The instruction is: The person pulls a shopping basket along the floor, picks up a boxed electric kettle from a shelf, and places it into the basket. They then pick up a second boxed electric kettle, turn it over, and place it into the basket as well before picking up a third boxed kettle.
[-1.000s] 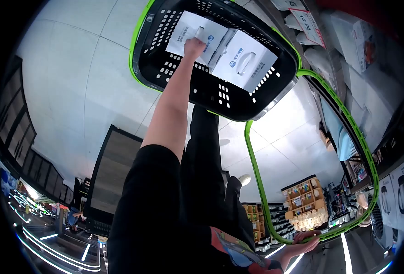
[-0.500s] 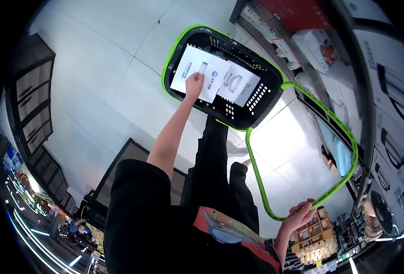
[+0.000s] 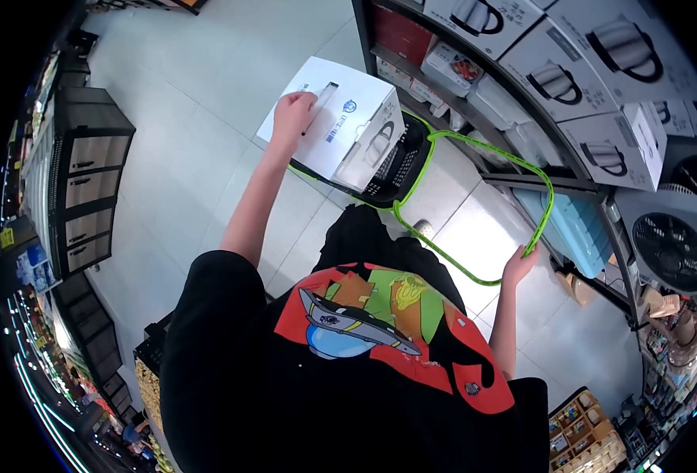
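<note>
Pale grey floor tiles (image 3: 198, 87) fill the store aisle, with a black drawer cabinet (image 3: 88, 181) at nine o'clock and, from twelve to three o'clock, dark metal shelves (image 3: 537, 169) stacked with white cartons showing kettle pictures (image 3: 577, 71); a black round fan (image 3: 671, 252) sits at three o'clock. At twelve o'clock the left hand (image 3: 293, 110) lies on the top face of a white cardboard box with a blue logo (image 3: 340, 118), fingers spread flat across the lid by its carrying slot and the thumb curled at the near edge, so it has hold of the box. That box is tilted and sits over a black plastic shopping basket with a bright green rim (image 3: 399, 162), covering most of it; whether its base rests inside cannot be told. From the basket a long bright green loop handle (image 3: 552, 197) swings out toward three o'clock, and the right hand (image 3: 519, 264) is closed round its far end, fingers wrapped over the bar. A black trouser leg (image 3: 356, 236) and a pale shoe (image 3: 423, 229) stand just below the basket
</note>
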Tool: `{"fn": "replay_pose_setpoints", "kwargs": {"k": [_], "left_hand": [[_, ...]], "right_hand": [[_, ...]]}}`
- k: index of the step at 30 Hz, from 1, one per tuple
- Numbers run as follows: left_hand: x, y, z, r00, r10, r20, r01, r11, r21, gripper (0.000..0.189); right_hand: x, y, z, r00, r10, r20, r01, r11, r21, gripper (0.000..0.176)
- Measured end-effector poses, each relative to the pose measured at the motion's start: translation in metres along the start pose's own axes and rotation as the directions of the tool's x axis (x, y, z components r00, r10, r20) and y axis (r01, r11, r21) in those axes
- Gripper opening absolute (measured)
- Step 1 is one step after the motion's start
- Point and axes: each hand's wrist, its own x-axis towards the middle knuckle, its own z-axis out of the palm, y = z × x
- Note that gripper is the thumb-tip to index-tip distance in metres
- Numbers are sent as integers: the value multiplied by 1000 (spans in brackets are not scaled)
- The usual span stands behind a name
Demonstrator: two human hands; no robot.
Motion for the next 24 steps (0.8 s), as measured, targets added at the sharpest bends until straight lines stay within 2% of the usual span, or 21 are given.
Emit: {"fn": "replay_pose_setpoints", "kwargs": {"k": [2, 3, 5, 7, 9, 10, 11, 13, 14, 16, 17, 19, 20, 23, 24], "left_hand": [[-16, 39, 3, 994, 49, 96, -46, 998, -36, 23], [-27, 57, 6, 986, 90, 140, -81, 995, -64, 24], [-51, 83, 12, 965, 158, 211, -142, 986, -90, 25], [-75, 108, 26, 929, 244, 279, -225, 969, -99, 24], [-96, 121, 39, 899, 286, 333, -267, 958, -101, 23], [-106, 125, 46, 884, 300, 359, -283, 954, -103, 22], [-111, 128, 56, 885, 286, 368, -264, 958, -109, 21], [-130, 140, 73, 889, 258, 379, -234, 966, -110, 19], [-133, 144, 79, 880, 250, 403, -219, 968, -123, 15], [-147, 156, 98, 903, 217, 371, -159, 971, -180, 17], [-152, 160, 105, 916, 194, 352, -125, 969, -212, 18], [-137, 158, 104, 787, 259, 559, -141, 959, -245, 21], [-131, 160, 105, 705, 286, 649, -146, 954, -261, 23], [-133, 170, 115, 590, 319, 742, -116, 943, -313, 27], [-135, 173, 121, 612, 291, 736, -86, 949, -304, 27]], "right_hand": [[4, 56, 15, 999, 31, 19, -29, 995, -99, 52], [9, 73, 18, 982, 163, 97, -153, 983, -99, 56], [12, 96, 20, 874, 414, 253, -395, 910, -126, 63], [16, 97, 15, 791, 504, 347, -501, 859, -105, 66], [16, 107, 37, 874, 338, 349, -367, 930, 19, 67], [18, 96, 41, 795, 343, 500, -459, 879, 127, 72], [17, 42, 22, 720, 285, 632, -535, 809, 245, 76], [16, -23, 0, 660, -23, 751, -535, 688, 491, 81], [14, -54, -13, 635, -186, 750, -475, 671, 569, 89], [13, -88, -17, 626, -564, 539, -200, 552, 809, 101], [12, -103, -28, 576, -594, 562, -299, 486, 821, 105], [13, -129, -53, 470, -671, 574, -478, 354, 804, 111], [14, -134, -60, 489, -680, 546, -439, 350, 828, 119], [3, -143, -74, 593, -674, 440, -418, 209, 884, 122], [-2, -144, -81, 612, -654, 444, -394, 234, 889, 124]]}}
